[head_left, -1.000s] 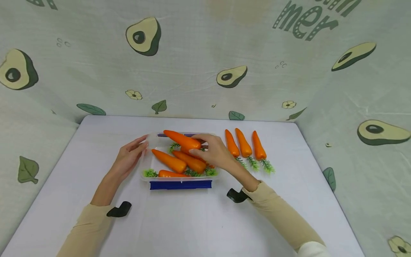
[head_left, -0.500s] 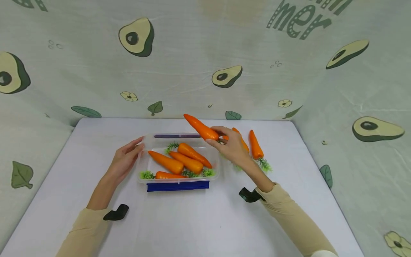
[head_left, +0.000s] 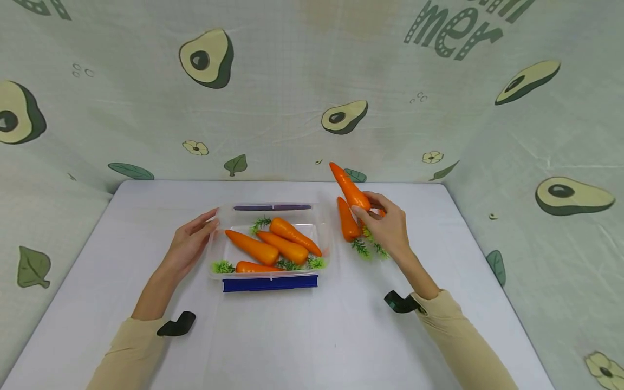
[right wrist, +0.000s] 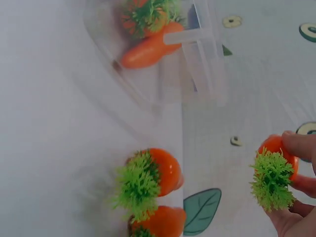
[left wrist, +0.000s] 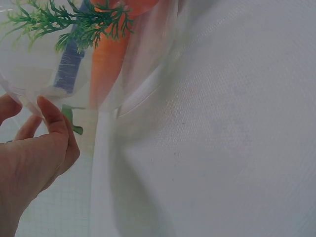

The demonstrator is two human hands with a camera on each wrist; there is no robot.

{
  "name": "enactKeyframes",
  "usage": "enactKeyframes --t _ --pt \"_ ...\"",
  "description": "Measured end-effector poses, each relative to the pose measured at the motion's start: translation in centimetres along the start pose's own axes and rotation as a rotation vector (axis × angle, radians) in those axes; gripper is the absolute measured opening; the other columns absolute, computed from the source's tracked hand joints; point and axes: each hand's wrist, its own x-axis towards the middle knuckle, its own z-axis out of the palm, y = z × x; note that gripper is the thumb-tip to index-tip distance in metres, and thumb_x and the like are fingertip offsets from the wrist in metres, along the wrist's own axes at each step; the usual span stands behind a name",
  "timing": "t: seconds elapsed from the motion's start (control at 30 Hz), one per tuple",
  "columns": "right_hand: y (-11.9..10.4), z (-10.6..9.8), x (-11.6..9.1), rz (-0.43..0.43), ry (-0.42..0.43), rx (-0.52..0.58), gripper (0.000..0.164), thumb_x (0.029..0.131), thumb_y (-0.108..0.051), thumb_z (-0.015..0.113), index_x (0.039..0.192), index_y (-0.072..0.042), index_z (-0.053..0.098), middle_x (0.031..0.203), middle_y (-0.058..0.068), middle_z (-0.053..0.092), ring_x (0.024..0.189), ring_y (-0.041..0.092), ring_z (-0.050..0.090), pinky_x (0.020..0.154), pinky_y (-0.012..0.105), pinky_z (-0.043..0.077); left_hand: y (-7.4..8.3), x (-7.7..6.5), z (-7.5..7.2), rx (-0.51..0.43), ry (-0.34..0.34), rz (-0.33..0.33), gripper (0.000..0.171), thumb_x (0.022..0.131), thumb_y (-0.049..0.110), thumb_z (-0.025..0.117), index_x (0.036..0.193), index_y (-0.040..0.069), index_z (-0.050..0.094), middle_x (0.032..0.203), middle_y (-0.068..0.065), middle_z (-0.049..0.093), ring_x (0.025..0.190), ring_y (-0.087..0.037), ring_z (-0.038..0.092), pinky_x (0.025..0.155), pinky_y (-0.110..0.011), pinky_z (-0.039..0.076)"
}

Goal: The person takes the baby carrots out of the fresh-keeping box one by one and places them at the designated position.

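My right hand [head_left: 390, 225] grips an orange carrot [head_left: 349, 185] by its thick end, tip pointing up and left, held above the table to the right of the box. In the right wrist view, the bushy green top [right wrist: 273, 180] of this carrot faces the camera. Below it in the head view lies another carrot [head_left: 348, 221] with green leaves; more carrots beside it are partly hidden by the hand. My left hand [head_left: 189, 241] pinches the left edge of a clear plastic box [head_left: 215, 250]. Inside the box lie several carrots [head_left: 251, 247] with green tops.
A blue latch flap [head_left: 270, 283] hangs out along the box's near side, and another flap [head_left: 272, 207] shows at the far side. The white table [head_left: 292, 336] ends at a cloth backdrop [head_left: 283, 81] printed with avocados and leaves.
My right hand has lifted a carrot out of the box and carried it right, over the carrots on the table. My left hand stays at the box's left edge.
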Motion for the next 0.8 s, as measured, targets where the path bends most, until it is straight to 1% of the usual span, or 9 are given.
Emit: enactKeyframes --t 0.07,0.13,0.2,0.27,0.43,0.53,0.7,0.8 --pt "0.8 -0.6 -0.1 0.024 0.031 -0.003 0.046 0.094 -0.018 0.078 0.134 0.001 0.065 0.126 0.019 0.067 0.113 0.031 0.064 0.086 0.015 0.054 0.0 0.0 0.0 0.006 0.002 0.001 0.069 0.101 0.043 0.065 0.16 0.017 0.039 0.169 -0.011 0.023 0.129 -0.017 0.043 0.109 -0.015 0.037" --pt "1.6 -1.3 -0.2 0.046 0.061 -0.012 0.046 0.095 -0.016 0.077 0.135 0.003 0.064 0.127 0.022 0.066 0.115 0.034 0.063 0.084 0.01 0.052 0.0 0.0 -0.1 0.011 0.006 -0.002 0.069 0.101 0.043 0.064 0.16 0.018 0.039 0.168 -0.011 0.024 0.124 -0.016 0.045 0.108 -0.014 0.038" --pt "2.3 -1.9 -0.3 0.065 0.092 -0.015 0.046 0.095 -0.014 0.076 0.136 0.004 0.062 0.128 0.024 0.065 0.115 0.037 0.062 0.084 0.009 0.051 0.0 0.0 -0.1 0.005 0.007 -0.003 0.069 0.101 0.043 0.065 0.16 0.018 0.04 0.167 -0.012 0.025 0.12 -0.014 0.046 0.107 -0.013 0.039" --pt "3.0 -2.5 -0.5 0.09 0.12 -0.023 0.047 0.096 -0.014 0.075 0.137 0.003 0.062 0.129 0.024 0.065 0.116 0.036 0.061 0.085 0.008 0.05 0.0 0.0 -0.1 0.002 0.01 -0.007 0.069 0.101 0.043 0.065 0.16 0.018 0.04 0.167 -0.011 0.025 0.118 -0.011 0.047 0.106 -0.013 0.04" --pt "4.6 -4.0 -1.1 0.168 0.179 -0.045 0.049 0.096 -0.027 0.076 0.138 -0.004 0.064 0.128 0.016 0.067 0.113 0.023 0.061 0.085 0.008 0.05 -0.1 0.0 -0.1 0.005 0.015 -0.013 0.069 0.101 0.043 0.065 0.16 0.019 0.04 0.166 -0.011 0.026 0.113 -0.008 0.048 0.107 -0.013 0.039" --pt "5.4 -4.8 -1.5 0.198 0.212 -0.059 0.051 0.095 -0.033 0.076 0.138 -0.006 0.065 0.127 0.015 0.068 0.109 0.016 0.06 0.083 0.008 0.05 -0.1 0.0 0.0 -0.001 0.017 -0.01 0.069 0.101 0.043 0.065 0.16 0.018 0.04 0.166 -0.011 0.027 0.117 -0.011 0.048 0.107 -0.013 0.039" --pt "6.5 -5.9 -2.1 0.263 0.26 -0.084 0.054 0.095 -0.039 0.076 0.137 -0.008 0.065 0.127 0.015 0.068 0.102 0.005 0.058 0.078 0.007 0.048 -0.1 0.1 0.0 -0.01 0.021 -0.008 0.069 0.101 0.042 0.065 0.16 0.018 0.04 0.167 -0.012 0.025 0.123 -0.015 0.045 0.101 -0.009 0.042" --pt "7.1 -6.4 -2.4 0.311 0.271 -0.091 0.055 0.095 -0.041 0.075 0.139 -0.009 0.065 0.13 0.014 0.067 0.102 0.002 0.058 0.076 0.008 0.047 -0.1 0.1 0.0 -0.004 0.019 -0.01 0.069 0.1 0.043 0.065 0.16 0.018 0.04 0.167 -0.012 0.025 0.125 -0.016 0.044 0.102 -0.01 0.042"
